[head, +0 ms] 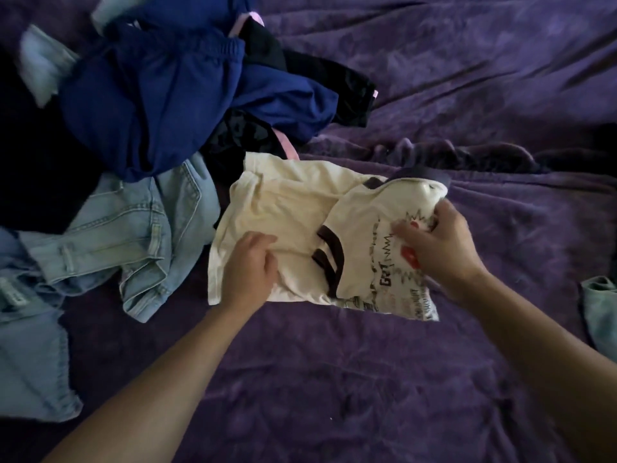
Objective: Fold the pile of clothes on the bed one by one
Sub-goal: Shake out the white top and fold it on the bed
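A cream T-shirt point(283, 208) with dark trim and a black printed graphic lies partly folded on the purple bedspread point(334, 379). My left hand point(250, 269) rests flat on its lower left part, fingers together, pressing the cloth down. My right hand point(437, 245) grips a bunched fold of the shirt's printed side near the dark collar and holds it slightly raised. The pile of clothes point(160, 95) lies at the upper left: dark blue garments on top, black ones beside them, light denim below.
Light blue jeans point(110, 235) spread along the left edge, touching the shirt's left side. A pale green cloth point(601, 312) lies at the right edge. Wrinkled purple bedspread fills the right and the foreground.
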The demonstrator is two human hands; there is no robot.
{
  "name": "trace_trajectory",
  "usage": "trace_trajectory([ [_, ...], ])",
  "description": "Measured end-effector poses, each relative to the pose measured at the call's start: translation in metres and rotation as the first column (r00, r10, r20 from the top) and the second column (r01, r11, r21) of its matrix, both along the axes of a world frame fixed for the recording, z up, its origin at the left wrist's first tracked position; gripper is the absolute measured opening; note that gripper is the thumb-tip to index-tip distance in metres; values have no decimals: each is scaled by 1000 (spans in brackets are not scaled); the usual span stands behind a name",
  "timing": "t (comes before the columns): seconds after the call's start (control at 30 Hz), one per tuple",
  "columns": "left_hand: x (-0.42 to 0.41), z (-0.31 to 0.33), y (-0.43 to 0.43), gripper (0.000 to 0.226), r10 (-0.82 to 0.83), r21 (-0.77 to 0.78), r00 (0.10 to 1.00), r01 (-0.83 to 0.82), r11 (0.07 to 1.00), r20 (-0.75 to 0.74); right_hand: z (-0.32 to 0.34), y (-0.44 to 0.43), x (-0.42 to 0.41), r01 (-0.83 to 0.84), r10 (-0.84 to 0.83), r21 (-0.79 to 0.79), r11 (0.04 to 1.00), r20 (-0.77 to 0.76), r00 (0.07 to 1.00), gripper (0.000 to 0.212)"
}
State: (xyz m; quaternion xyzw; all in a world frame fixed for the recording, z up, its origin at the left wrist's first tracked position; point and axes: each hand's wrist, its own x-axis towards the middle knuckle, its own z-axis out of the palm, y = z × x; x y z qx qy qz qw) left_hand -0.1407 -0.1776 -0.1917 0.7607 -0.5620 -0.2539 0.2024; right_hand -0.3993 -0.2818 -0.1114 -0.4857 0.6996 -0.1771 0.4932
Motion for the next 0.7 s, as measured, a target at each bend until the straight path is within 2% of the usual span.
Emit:
trace_trajectory([
  [0.17, 72, 21, 37, 25, 313, 36, 948, -315, 948, 51, 26, -2, 115, -290, 284, -74, 954, -89, 955, 45],
  [0.3, 102, 30, 67, 23, 400, 24, 914, -402, 915, 72, -4, 6, 205, -461, 457, 6, 887, -147, 877, 45],
  [0.4, 110, 30, 78, 21, 432, 19, 901, -433, 901, 44, -30, 21, 234, -555, 560, 77, 828, -78, 825, 50],
  [0.5, 101, 26, 73, 21, 396, -28, 916, -395, 918, 61, -47, 25, 210, -510, 502, -79, 856, -104, 859, 44],
  [0.53, 94, 24, 68, 22, 355, -42, 931, -353, 935, 82, -52, 23, 193, -494, 467, -167, 853, -177, 866, 41],
  [0.6, 76, 21, 51, 24, 249, -68, 961, -242, 968, 118, -62, 12, 155, -536, 396, -325, 779, -407, 823, 38],
  [0.63, 68, 19, 39, 26, 188, -83, 970, -177, 981, 152, -66, 4, 137, -558, 362, -351, 752, -488, 794, 41],
  [0.7, 57, 13, 7, 32, 87, -107, 958, -60, 993, 274, -73, -14, 112, -543, 335, -272, 795, -549, 766, 57],
])
